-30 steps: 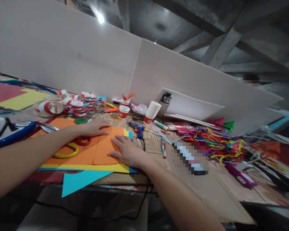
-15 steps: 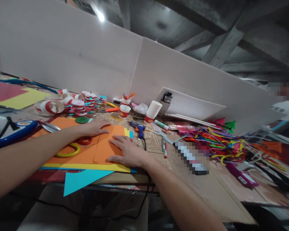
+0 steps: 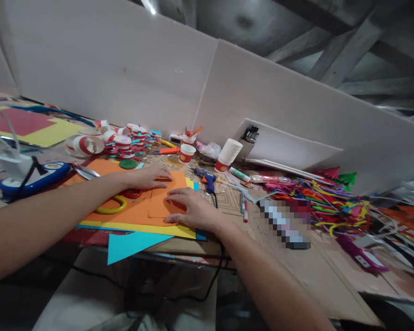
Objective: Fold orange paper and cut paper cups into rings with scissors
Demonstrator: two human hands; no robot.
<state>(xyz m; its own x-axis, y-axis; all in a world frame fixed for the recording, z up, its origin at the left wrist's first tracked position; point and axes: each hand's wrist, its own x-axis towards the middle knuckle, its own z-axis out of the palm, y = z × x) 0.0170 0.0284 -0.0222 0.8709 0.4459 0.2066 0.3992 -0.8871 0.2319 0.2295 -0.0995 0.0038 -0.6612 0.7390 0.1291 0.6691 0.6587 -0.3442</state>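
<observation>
Smaller orange paper [image 3: 158, 208] lies on a larger orange sheet [image 3: 131, 214], with yellow paper [image 3: 143, 227] and blue paper underneath. My left hand [image 3: 152, 178] rests open and flat along the upper edge of the smaller piece. On its right side lies my right hand [image 3: 195, 211], fingers spread and pressed to the paper. Scissors with a yellow handle loop [image 3: 112, 205] sit on the orange sheet, partly hidden under my left forearm; a red loop shows beside the wrist. A turquoise paper triangle [image 3: 133, 246] sticks out over the table's front edge.
Right of my hands are a blue glue gun [image 3: 210, 181], markers [image 3: 245, 212] and a stack of paper cups [image 3: 229, 154]. Red-and-white cup pieces [image 3: 124, 147] stand behind. A blue power strip [image 3: 37, 181] is at left, colourful pipe cleaners [image 3: 327, 207] at right. A black cable hangs in front.
The camera view has turned slightly left, so the scene sits further right. A person at the right edge has left the view. Both hands stay on the orange paper.
</observation>
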